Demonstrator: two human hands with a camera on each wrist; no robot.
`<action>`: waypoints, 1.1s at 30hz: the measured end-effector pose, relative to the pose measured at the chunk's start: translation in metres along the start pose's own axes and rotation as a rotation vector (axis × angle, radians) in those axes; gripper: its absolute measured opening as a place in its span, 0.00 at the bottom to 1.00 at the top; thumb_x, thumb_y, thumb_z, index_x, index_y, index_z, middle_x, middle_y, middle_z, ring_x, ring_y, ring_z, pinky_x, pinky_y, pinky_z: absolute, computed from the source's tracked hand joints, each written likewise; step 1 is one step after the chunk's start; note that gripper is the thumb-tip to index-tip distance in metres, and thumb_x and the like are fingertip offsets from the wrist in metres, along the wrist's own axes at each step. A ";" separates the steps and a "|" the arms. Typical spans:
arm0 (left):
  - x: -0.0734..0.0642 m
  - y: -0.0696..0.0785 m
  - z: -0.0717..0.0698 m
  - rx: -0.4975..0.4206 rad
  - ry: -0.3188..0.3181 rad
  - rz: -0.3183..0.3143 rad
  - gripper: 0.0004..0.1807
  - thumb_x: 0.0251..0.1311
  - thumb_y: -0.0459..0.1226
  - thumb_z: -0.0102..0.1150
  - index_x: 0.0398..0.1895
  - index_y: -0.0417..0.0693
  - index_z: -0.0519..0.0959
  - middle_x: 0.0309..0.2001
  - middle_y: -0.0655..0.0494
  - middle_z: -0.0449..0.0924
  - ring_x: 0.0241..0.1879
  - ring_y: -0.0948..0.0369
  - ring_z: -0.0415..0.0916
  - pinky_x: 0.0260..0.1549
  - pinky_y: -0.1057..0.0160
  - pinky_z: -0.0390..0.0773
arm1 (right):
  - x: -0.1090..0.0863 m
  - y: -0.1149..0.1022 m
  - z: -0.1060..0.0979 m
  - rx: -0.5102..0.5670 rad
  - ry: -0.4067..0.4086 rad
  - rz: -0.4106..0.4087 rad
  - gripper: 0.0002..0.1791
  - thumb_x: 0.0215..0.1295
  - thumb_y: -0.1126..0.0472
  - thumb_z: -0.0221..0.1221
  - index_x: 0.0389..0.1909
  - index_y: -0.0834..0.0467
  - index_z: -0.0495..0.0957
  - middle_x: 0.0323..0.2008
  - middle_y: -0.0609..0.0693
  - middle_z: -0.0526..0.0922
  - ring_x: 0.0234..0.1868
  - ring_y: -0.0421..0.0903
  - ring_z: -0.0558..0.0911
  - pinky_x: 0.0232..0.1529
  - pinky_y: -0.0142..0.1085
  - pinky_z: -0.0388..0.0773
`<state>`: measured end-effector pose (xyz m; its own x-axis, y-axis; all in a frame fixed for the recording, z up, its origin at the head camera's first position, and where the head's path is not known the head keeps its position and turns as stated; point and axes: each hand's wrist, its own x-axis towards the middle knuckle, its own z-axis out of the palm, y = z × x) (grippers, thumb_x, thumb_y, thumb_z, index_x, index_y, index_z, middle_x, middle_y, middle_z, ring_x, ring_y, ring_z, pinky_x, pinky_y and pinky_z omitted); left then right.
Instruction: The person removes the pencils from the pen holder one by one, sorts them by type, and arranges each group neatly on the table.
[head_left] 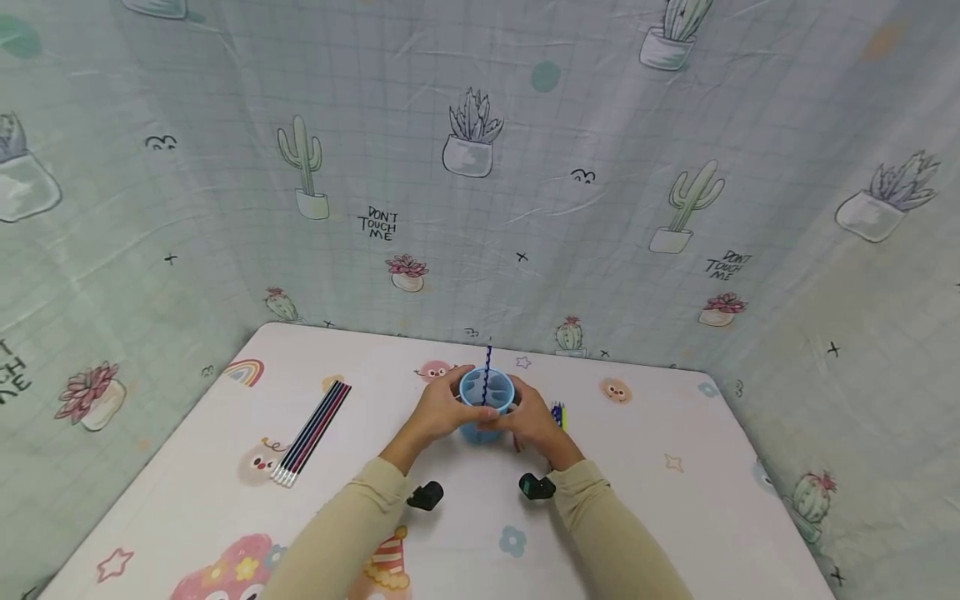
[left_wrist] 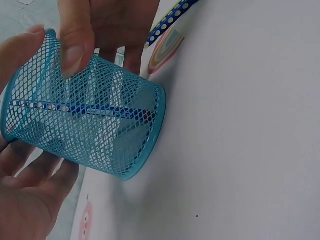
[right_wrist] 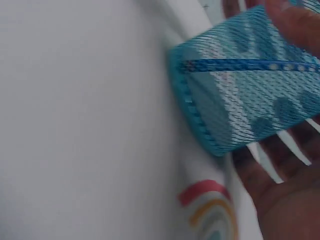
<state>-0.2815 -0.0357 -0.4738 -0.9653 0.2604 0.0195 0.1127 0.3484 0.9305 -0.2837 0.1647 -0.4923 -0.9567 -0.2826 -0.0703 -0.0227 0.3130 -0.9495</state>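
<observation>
A light blue mesh pencil cup (head_left: 478, 435) is held between both hands near the back of the table. My left hand (head_left: 441, 407) grips its left side, with the thumb across the front near the rim. On the opposite side my right hand (head_left: 536, 418) curls round the mesh, its thumb near the left one. One blue pencil with white dots (head_left: 488, 358) stands inside the cup, its tip above the rim. Through the mesh (left_wrist: 100, 140) its lower end shows close to the base. Whether the base touches the table cannot be told.
Several dark and red pencils (head_left: 313, 432) lie side by side on the left of the table (head_left: 630, 517). Another bunch of pencils (head_left: 558, 411), blue dotted and yellow-green, lies partly hidden behind my right hand. A patterned cloth (head_left: 510, 225) hangs behind the table.
</observation>
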 end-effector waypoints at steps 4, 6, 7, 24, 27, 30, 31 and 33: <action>0.001 0.000 0.002 0.007 -0.006 -0.012 0.55 0.36 0.57 0.79 0.71 0.51 0.67 0.62 0.55 0.77 0.61 0.54 0.76 0.62 0.48 0.76 | 0.002 -0.009 -0.015 0.088 -0.064 0.039 0.46 0.46 0.73 0.70 0.69 0.51 0.66 0.65 0.52 0.75 0.66 0.54 0.74 0.67 0.51 0.72; 0.002 0.000 0.003 0.010 -0.003 -0.019 0.54 0.35 0.58 0.80 0.70 0.53 0.68 0.62 0.56 0.77 0.61 0.55 0.76 0.62 0.50 0.76 | 0.004 -0.014 -0.022 0.143 -0.070 0.057 0.44 0.48 0.78 0.63 0.69 0.54 0.65 0.66 0.54 0.74 0.67 0.53 0.74 0.65 0.46 0.75; 0.002 0.001 0.003 0.012 0.000 -0.021 0.54 0.35 0.58 0.80 0.70 0.54 0.68 0.62 0.57 0.77 0.60 0.55 0.76 0.61 0.50 0.77 | 0.006 -0.017 -0.025 0.174 -0.070 0.059 0.42 0.50 0.79 0.59 0.69 0.55 0.64 0.66 0.55 0.73 0.67 0.54 0.73 0.64 0.44 0.76; 0.002 -0.001 0.004 0.022 0.003 -0.046 0.51 0.38 0.57 0.79 0.70 0.57 0.68 0.61 0.58 0.78 0.59 0.55 0.76 0.61 0.50 0.77 | 0.030 -0.056 -0.014 0.143 0.198 0.110 0.18 0.66 0.56 0.63 0.56 0.55 0.80 0.53 0.55 0.83 0.53 0.48 0.82 0.64 0.49 0.76; 0.001 -0.001 0.004 0.022 0.001 -0.044 0.51 0.37 0.58 0.79 0.69 0.60 0.69 0.60 0.58 0.79 0.58 0.56 0.77 0.60 0.50 0.78 | 0.034 -0.058 -0.009 0.065 0.216 0.115 0.17 0.66 0.56 0.63 0.55 0.55 0.81 0.51 0.53 0.84 0.53 0.49 0.82 0.62 0.48 0.77; 0.000 -0.001 0.003 0.021 0.005 -0.035 0.49 0.37 0.58 0.79 0.68 0.61 0.70 0.58 0.58 0.80 0.57 0.55 0.77 0.59 0.51 0.79 | 0.039 -0.060 -0.004 0.023 0.211 0.113 0.19 0.66 0.56 0.64 0.56 0.57 0.80 0.49 0.53 0.85 0.52 0.49 0.82 0.60 0.46 0.79; 0.000 -0.001 0.002 0.022 0.005 -0.029 0.49 0.37 0.58 0.79 0.68 0.62 0.70 0.58 0.57 0.80 0.56 0.55 0.78 0.58 0.51 0.79 | 0.040 -0.060 -0.003 0.012 0.212 0.112 0.20 0.66 0.56 0.64 0.56 0.58 0.80 0.49 0.53 0.85 0.52 0.49 0.83 0.59 0.46 0.80; 0.001 -0.001 0.002 0.027 0.003 -0.018 0.48 0.38 0.58 0.79 0.68 0.62 0.70 0.58 0.56 0.80 0.56 0.55 0.78 0.58 0.51 0.79 | 0.043 -0.059 -0.001 -0.008 0.225 0.109 0.19 0.65 0.56 0.64 0.55 0.58 0.81 0.47 0.53 0.85 0.50 0.48 0.83 0.56 0.44 0.82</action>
<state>-0.2817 -0.0342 -0.4759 -0.9680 0.2509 0.0044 0.1020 0.3773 0.9204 -0.3236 0.1349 -0.4393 -0.9941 -0.0382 -0.1019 0.0831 0.3377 -0.9376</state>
